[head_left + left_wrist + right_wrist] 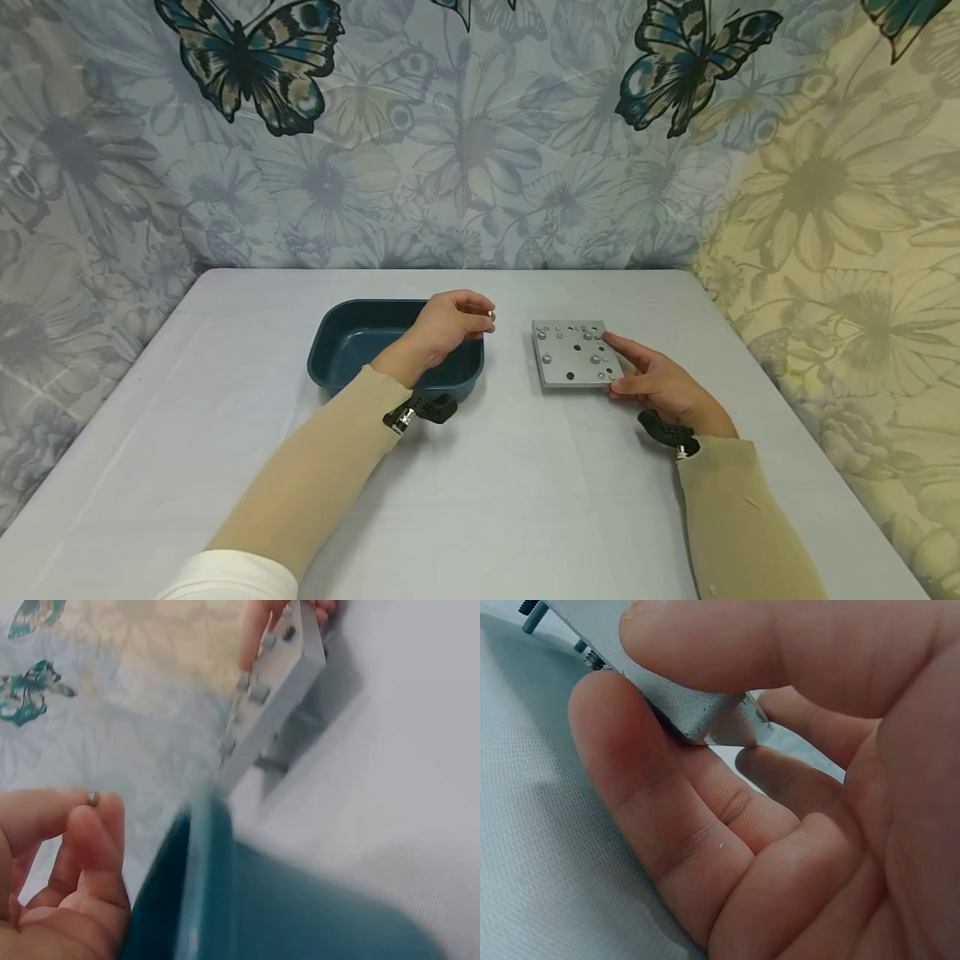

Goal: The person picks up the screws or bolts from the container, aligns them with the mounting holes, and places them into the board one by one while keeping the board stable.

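Over the right part of the blue-green tub (326,367), my left hand (442,325) pinches a small metal piece (93,798) between thumb and fingertips. Only a short round end of that piece shows. My right hand (667,387) grips the right side of a silver metal plate (562,367), with the thumb on one face and fingers around the edge. Bolt heads and dark holes dot the plate's top. In the right wrist view, threaded bolt ends (534,616) stick out from its underside, and the thumb and fingers cover its near corner.
A white cloth covers the table (465,517). The tub stands left of the plate, with a strip of cloth between them. Behind the table hangs a butterfly-and-flower backdrop (480,150). Dark wrist camera mounts (667,433) sit on both wrists.
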Available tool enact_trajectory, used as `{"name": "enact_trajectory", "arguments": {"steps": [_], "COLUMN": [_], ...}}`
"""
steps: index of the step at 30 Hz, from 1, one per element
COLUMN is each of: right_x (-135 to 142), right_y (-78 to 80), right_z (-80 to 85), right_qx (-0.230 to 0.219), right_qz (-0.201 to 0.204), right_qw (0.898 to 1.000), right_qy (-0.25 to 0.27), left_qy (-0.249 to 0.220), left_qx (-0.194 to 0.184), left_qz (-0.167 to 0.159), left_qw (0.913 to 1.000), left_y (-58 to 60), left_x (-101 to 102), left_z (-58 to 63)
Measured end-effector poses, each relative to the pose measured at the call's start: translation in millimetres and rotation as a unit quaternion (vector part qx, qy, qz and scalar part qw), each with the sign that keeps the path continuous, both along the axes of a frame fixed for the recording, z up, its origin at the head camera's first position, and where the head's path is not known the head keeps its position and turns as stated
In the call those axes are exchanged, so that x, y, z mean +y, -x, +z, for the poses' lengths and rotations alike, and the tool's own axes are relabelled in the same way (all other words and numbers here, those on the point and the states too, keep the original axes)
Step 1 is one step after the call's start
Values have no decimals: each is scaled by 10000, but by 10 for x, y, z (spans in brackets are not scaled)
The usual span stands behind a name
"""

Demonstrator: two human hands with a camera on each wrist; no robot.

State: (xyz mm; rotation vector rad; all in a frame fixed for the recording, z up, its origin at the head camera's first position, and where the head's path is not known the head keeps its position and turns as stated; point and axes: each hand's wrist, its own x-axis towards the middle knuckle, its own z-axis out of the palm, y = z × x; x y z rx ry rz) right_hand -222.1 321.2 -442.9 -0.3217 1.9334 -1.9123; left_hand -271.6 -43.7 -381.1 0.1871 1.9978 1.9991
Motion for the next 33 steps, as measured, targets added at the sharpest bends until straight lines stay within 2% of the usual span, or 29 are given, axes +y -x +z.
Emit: {"name": "enact_trajectory", "arguments": {"steps": [8,15,21,28,33], "right_x": [-2,20,37,27,22], "right_y": [7,13,18,7,6], "right_z": [-17,-29,-26,-19,-8], "right_qx": [-73,-100,-108,-126,-128], "right_qz": [-9,-115,-132,-150,-137], "right_qw": [9999,9999,9998,9998,9998], "right_qy": [76,-35,-107,-43,-9], "left_qy": [82,545,908,1852,2278], "left_qx": [28,491,713,1284,1593], "left_qz": [345,448,542,350,257], "left_qw": [9994,9963,9918,9737,9602], "left_y": [-2,24,59,102,142], "left_x": [476,849,1040,1216,1294], "left_z": [20,-88,-179,-199,-192]}}
